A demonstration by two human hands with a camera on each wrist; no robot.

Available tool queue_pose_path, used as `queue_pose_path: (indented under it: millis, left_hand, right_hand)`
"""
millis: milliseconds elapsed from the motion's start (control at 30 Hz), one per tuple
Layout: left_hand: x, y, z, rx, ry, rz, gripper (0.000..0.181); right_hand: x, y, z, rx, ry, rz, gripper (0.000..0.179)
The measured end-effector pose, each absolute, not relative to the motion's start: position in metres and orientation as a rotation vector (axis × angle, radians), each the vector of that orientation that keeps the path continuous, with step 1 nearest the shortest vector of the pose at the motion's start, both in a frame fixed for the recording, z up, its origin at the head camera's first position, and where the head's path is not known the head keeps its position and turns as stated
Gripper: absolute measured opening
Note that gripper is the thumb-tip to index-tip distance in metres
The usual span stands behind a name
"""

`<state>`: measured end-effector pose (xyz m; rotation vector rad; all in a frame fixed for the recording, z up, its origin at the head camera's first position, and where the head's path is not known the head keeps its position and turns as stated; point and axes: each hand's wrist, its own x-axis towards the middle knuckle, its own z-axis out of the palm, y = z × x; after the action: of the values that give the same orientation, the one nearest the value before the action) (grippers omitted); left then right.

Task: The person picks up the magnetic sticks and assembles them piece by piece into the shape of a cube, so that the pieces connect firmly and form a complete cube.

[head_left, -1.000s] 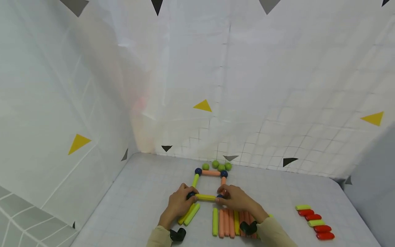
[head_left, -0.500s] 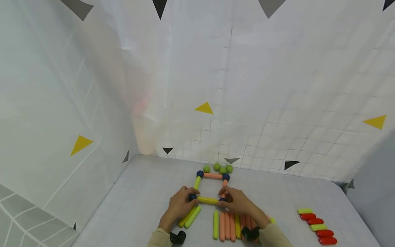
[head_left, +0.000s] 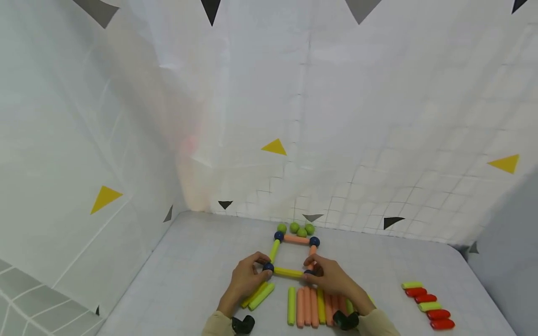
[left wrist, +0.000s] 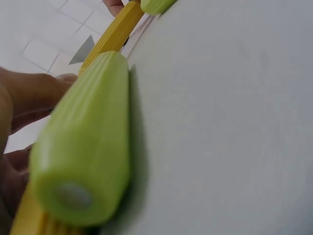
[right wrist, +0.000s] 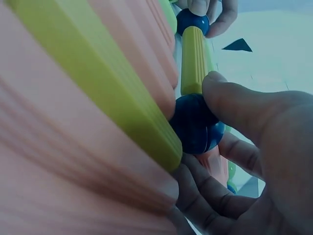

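On the table lies a four-sided frame of sticks joined by dark blue balls. My left hand pinches the near left blue ball between thumb and fingers. The near right blue ball is gripped by my right hand, with the thumb on its side. A yellow stick joins these two balls along the near side. The left side is a lime green stick; the right side, partly hidden by fingers, is a salmon stick. Another salmon stick spans the far side between two more blue balls.
Several green balls sit just behind the frame. Before my right hand lies a row of salmon, yellow and lime sticks. A loose lime stick and a yellow one lie near my left wrist. Red and lime pieces line up at right.
Both hands have slid the whole frame a little to the right on the table. Its far left ball now stands closer to the leftmost green ball. Both hands keep their hold.
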<state>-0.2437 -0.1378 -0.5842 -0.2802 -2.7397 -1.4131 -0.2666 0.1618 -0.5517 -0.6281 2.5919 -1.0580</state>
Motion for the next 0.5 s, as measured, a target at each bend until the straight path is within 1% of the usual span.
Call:
queue_pose_path:
  millis: [333, 500]
  left_hand:
    - [-0.244, -0.118, -0.588, -0.3, -2.711, -1.393, 0.025]
    - [-0.24, -0.108, -0.59, -0.209, -2.661, -1.395, 0.024]
  right_hand:
    - [-0.262, 0.176, -0.555, -0.538, 2.66, -1.076, 0.039]
    - [-0.257, 0.174, -0.557, -0.488, 2.695, -1.104, 0.043]
